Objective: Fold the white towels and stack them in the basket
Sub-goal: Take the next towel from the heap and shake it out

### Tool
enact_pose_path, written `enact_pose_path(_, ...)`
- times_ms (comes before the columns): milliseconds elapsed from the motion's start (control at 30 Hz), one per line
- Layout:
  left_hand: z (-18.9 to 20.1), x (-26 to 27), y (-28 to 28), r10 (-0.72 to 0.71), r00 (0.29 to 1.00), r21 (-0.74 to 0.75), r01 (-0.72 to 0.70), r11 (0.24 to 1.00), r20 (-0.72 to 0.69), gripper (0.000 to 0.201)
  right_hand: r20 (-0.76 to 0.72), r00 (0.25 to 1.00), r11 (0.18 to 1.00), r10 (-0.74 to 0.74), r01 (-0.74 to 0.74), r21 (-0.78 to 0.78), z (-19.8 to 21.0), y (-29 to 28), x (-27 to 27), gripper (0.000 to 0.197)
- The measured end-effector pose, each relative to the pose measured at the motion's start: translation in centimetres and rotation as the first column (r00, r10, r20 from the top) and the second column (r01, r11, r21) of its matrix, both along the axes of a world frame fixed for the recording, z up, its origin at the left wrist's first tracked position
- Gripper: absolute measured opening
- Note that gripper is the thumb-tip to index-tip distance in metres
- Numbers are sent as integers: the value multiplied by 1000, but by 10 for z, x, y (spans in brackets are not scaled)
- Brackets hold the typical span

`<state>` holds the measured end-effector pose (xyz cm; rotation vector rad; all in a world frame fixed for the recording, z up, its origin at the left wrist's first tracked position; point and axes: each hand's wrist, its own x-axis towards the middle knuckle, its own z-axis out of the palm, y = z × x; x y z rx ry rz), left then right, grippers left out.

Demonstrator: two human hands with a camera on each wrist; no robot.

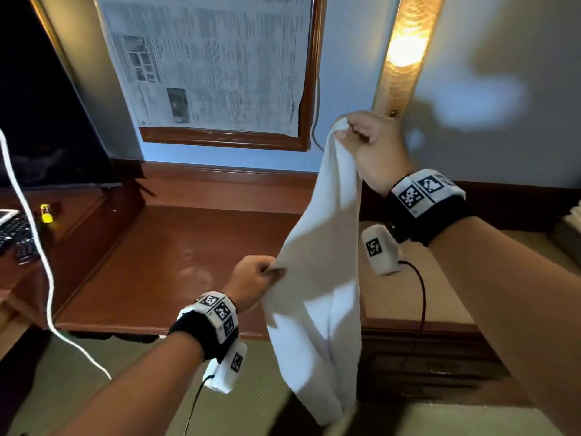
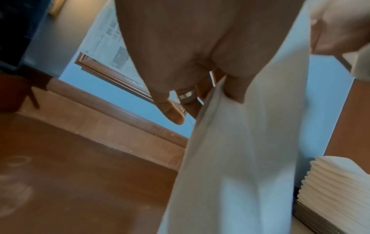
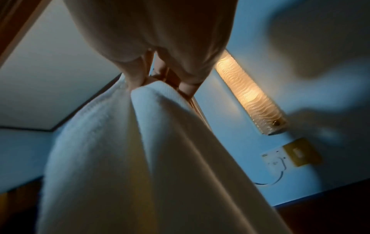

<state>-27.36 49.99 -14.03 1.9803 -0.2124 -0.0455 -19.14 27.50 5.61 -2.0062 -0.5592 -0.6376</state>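
A white towel (image 1: pixel 320 278) hangs in the air above the brown wooden desk (image 1: pixel 176 265). My right hand (image 1: pixel 364 136) grips its top corner, raised high near the wall lamp. Lower down, my left hand (image 1: pixel 261 278) pinches the towel's left edge, and the cloth drapes below both hands past the desk's front edge. In the left wrist view the thumb and fingers pinch the towel (image 2: pixel 230 158); a stack of folded white towels (image 2: pixel 336 186) sits in a grey basket (image 2: pixel 312 220) at lower right. The right wrist view shows my fingers bunching the towel (image 3: pixel 140 150) at its top.
A wood-framed panel covered with newspaper (image 1: pixel 213 64) hangs on the blue wall. A lit wall lamp (image 1: pixel 408 42) is to its right. A dark screen (image 1: pixel 41 105), a keyboard (image 1: pixel 15 234), a yellow object (image 1: pixel 46 214) and a white cord (image 1: pixel 34 240) are at left.
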Motion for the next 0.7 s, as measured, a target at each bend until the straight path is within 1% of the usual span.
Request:
enact_pose_path(33, 7, 6, 3, 40, 998, 34, -41, 999, 48, 52, -15, 1000, 996, -10, 9, -88, -5, -5, -4, 20)
enact_pose_path(67, 18, 12, 4, 64, 995, 63, -69, 996, 81, 43, -21, 1000, 983, 12, -15, -182, -12, -8, -9, 23)
enact_pose_path(100, 29, 17, 4, 67, 993, 84, -76, 994, 101, 34, -39, 997, 959, 61, -69, -276, -20, -8, -16, 23)
enact_pose_path(133, 40, 23, 2, 44, 992, 94, -56, 994, 117, 28, -94, 987, 923, 127, -153, -354, -29, -5, -23, 21)
enact_pose_path(167, 50, 27, 0, 5, 991, 108, -19, 994, 135, 24, -202, 965, 877, 166, -238, -417, -39, 0, -33, 16)
enact_pose_path(200, 60, 29, -4, -35, 987, 129, 15, 991, 157, 21, -330, 929, 829, 169, -315, -462, -52, 6, -43, 13)
enact_pose_path(233, 69, 30, -8, -59, 980, 145, 32, 989, 188, 20, -405, 900, 779, 159, -367, -509, -66, 11, -52, 14)
enact_pose_path(267, 77, 30, -11, -70, 973, 150, 37, 988, 221, 19, -428, 889, 751, 161, -392, -531, -82, 15, -57, 19)
enact_pose_path(300, 85, 28, -13, -73, 964, 145, 36, 989, 256, 18, -417, 893, 749, 167, -390, -535, -95, 19, -59, 24)
enact_pose_path(333, 91, 26, -13, -73, 955, 129, 37, 991, 287, 16, -389, 906, 777, 169, -365, -513, -104, 21, -59, 25)
enact_pose_path(400, 96, 20, -8, -75, 953, 60, 60, 996, 295, 15, -315, 936, 855, 156, -288, -432, -107, 24, -54, 18)
enact_pose_path(467, 94, 12, 7, -95, 969, -32, 105, 994, 227, 20, -229, 966, 894, 117, -203, -399, -98, 28, -47, 12)
enact_pose_path(533, 84, 6, 30, -130, 982, -74, 141, 987, 138, 28, -180, 981, 919, 80, -142, -367, -84, 31, -43, 14)
enact_pose_path(633, 60, -2, 63, -198, 980, 19, 198, 980, 11, 42, -172, 985, 969, 27, -68, -239, -64, 35, -38, 19)
enact_pose_path(700, 40, -7, 76, -190, 981, 44, 191, 981, -26, 55, -144, 989, 983, 17, -43, -177, -52, 41, -37, 21)
